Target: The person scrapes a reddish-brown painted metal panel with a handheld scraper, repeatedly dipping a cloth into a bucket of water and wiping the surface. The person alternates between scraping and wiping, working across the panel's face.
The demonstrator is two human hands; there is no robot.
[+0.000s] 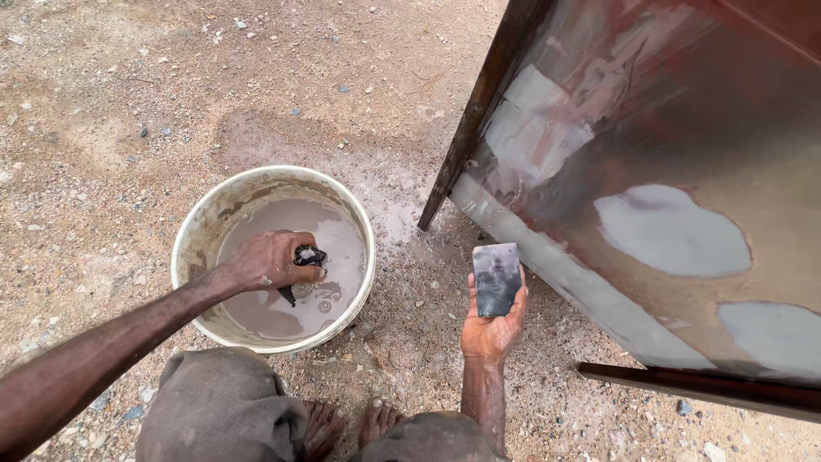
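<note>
Two hands at work here, and the biggest thing in shot is the metal panel [667, 171] on the right, rusty red-brown with pale grey filler patches, tilted up off the gravel ground [111, 103]. Next in size, the white bucket [198, 224], standing just left of the panel's corner and holding murky grey-brown water. Down at the bottom edge, the person's knees and bare toes show they are crouched close.

Now the left hand [267, 260]: it sits over the water inside the bucket, fingers curled tight around a small dark wet piece [308, 256], sandpaper or rag, hard to tell which. The right hand [493, 329] is held between bucket and panel, palm up, fingers cupped around a flat grey rectangular block [497, 278], its face streaked and wet.

To my eye this is the wetting stage of rubbing down that filler. Done well, it means soaking the dark piece thoroughly, letting the grit rinse off, and keeping the block flat so the patches level evenly rather than gouge.
</note>
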